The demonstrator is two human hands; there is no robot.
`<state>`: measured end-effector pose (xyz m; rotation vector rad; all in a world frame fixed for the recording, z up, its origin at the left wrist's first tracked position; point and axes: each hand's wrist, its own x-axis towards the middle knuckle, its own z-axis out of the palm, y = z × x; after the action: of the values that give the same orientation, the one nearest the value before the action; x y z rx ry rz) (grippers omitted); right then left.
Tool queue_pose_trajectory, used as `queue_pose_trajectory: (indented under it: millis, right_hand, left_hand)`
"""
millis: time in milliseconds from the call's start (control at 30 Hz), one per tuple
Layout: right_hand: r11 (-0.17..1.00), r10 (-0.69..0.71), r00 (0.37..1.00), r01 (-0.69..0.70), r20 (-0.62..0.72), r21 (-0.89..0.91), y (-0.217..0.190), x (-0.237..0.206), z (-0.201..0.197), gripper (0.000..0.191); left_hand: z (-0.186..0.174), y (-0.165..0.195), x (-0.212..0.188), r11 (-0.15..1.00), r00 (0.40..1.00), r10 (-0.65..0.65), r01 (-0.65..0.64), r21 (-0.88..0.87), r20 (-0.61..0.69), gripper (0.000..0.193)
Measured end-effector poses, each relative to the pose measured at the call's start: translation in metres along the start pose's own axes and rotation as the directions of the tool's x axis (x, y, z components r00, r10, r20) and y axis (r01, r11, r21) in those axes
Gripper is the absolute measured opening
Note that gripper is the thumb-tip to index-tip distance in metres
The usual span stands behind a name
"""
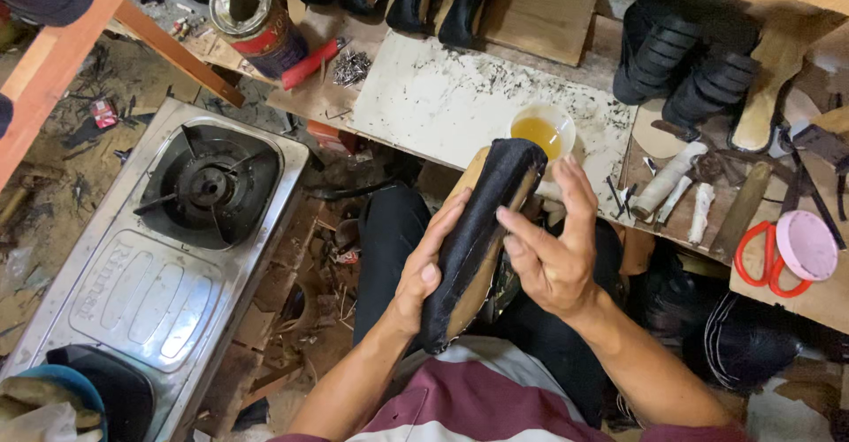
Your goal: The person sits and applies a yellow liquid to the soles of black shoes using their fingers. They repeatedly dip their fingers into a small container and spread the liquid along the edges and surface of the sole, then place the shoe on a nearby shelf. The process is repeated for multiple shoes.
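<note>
Cluttered cobbler's tabletop [442, 106], glue cup [542, 130] at 12 o'clock.
Black fabric shoe upper [478, 238] on its last is clamped by left hand [424, 274]; right hand [553, 247], open, should be pressed firmly along the edge.

Shoe upper [482, 230]: matt black cloth over pale wood; stove [159, 256]: dull brushed metal; workboard [442, 97]: scuffed wood.

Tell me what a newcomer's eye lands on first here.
First, the shoe last wrapped in black fabric at centre, held between the left hand and right hand. Just beyond it, a small cup of yellow liquid stands on the stained workboard; a steel gas stove sits at left.
</note>
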<state>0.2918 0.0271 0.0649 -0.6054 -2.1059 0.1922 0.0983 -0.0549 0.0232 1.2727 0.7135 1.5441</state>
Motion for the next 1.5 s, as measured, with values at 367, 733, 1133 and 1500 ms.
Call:
queue_pose_trajectory:
  millis: [367,733,1133,1500]
  right_hand:
    - [0.998,-0.045,0.993,0.040,0.109,0.055,0.028,0.018,-0.026,0.058]
    - [0.687,0.424,0.850,-0.527,0.313,0.500,0.033,0.001,-0.016,0.104]
    - [0.961,0.267,0.895,-0.272,0.358,-0.038,0.052,0.021,0.006,0.069]
    - [0.880,0.407,0.834,-0.249,0.371,-0.405,0.158,0.023,0.023,0.052]
  left_hand:
    - [-0.007,0.013,0.002,0.860,0.967,-0.254,0.228,-0.457,0.005,0.098]
    - [-0.034,0.000,-0.007,0.630,0.975,-0.135,0.222,-0.744,0.176,0.114]
    - [-0.097,-0.083,-0.039,0.767,0.789,-0.518,0.258,-0.588,-0.329,0.069]
    - [-0.081,-0.025,-0.015,0.758,0.794,-0.559,0.374,-0.534,-0.237,0.085]
